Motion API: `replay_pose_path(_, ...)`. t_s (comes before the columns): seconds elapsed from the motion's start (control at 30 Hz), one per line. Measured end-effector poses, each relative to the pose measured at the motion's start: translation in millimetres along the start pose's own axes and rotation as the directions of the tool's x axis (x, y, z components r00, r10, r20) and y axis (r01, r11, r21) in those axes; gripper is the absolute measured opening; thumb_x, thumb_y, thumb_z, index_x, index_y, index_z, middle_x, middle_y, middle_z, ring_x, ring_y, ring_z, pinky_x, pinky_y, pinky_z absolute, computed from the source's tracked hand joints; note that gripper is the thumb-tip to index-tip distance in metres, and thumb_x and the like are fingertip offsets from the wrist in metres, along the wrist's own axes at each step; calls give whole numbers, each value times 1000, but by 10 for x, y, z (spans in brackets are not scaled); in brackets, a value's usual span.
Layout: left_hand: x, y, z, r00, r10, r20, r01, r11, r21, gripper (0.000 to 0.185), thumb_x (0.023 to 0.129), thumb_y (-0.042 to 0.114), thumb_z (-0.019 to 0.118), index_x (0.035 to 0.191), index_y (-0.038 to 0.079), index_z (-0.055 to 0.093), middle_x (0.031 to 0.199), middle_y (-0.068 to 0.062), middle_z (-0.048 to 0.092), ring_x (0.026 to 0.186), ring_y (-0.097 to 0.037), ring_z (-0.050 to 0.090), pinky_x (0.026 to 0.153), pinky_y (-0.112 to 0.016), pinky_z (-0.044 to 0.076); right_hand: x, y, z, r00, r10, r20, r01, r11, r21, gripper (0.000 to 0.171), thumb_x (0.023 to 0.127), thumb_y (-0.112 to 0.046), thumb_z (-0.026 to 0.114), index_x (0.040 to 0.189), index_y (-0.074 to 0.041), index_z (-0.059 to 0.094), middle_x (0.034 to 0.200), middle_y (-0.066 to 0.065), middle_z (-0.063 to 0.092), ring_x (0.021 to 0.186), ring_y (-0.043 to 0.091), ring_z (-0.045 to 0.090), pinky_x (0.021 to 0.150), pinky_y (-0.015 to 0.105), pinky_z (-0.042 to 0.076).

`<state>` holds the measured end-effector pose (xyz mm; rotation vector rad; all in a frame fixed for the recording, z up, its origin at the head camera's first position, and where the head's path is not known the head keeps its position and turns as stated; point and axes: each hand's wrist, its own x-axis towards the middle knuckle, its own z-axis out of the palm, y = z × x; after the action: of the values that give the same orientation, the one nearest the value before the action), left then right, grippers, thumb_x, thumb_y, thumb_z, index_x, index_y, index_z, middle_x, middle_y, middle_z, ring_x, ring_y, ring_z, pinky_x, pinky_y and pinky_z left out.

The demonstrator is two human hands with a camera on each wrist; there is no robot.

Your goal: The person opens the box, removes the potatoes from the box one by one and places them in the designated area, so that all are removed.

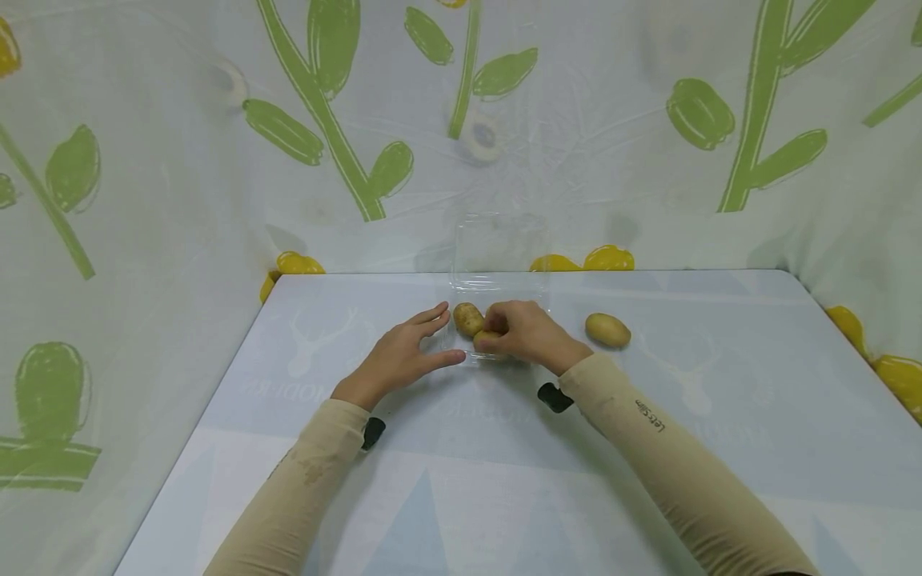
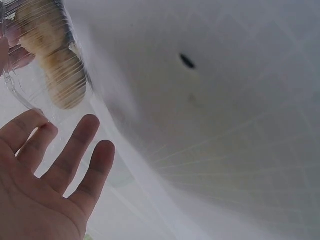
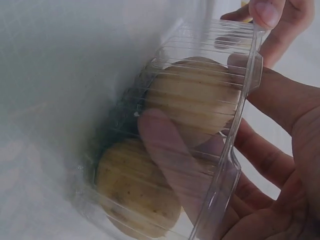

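Low in the head view, two beige sleeves reach up across the pale table [image 1: 720,416], whose smooth printed cover lies open on both sides of the arms. At centre frame, the left hand [image 1: 398,357] lies with fingers straight and spread, thumb out, beside the clear plastic container [image 1: 497,280]; whether its fingertips touch the container cannot be told. The right hand [image 1: 528,330] curls its fingers round a potato [image 1: 486,341] at the tray's near edge, just beside a second potato [image 1: 468,318] already in the tray. The right wrist view shows both potatoes pale, oval and speckled behind thin ribbed transparent walls, fingers wrapped inside and outside the rim. A third potato [image 1: 608,330] lies right of centre, apart from the hand. The container's lid stands upright behind. Farther up, the table's far edge meets a wrinkled cloth backdrop [image 1: 180,160] printed with green leaves.
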<state>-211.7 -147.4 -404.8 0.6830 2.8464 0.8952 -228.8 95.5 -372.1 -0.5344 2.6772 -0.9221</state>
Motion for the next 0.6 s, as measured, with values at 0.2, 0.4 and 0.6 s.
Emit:
replay_pose_path(0.2, 7, 0, 4, 1000, 1, -1, -1, 1000, 3, 90, 87, 66, 68, 155, 14, 43, 164, 8, 31, 149, -19, 31, 117, -48, 33, 8, -1, 5, 1000, -1, 0, 1, 1000, 8, 31, 89, -29, 81, 110, -8, 71, 104, 3, 70, 97, 20, 62, 92, 39, 51)
replay_pose_path(0.4, -1, 12, -3, 1000, -14, 9, 14, 1000, -13, 89, 87, 65, 69, 155, 14, 43, 164, 9, 30, 150, -18, 30, 117, -48, 32, 10, 16, 23, 999, -32, -29, 32, 999, -12, 35, 88, -29, 82, 113, -6, 72, 109, 6, 70, 101, 22, 62, 95, 40, 51)
replay_pose_path(0.6, -5, 19, -5, 1000, -26, 12, 26, 1000, -10, 89, 87, 65, 69, 155, 16, 43, 164, 12, 29, 150, -17, 29, 117, -48, 31, 5, 23, 25, 998, -40, -52, 39, 999, -20, 38, 87, -29, 82, 115, -6, 72, 111, 8, 69, 103, 23, 61, 95, 41, 51)
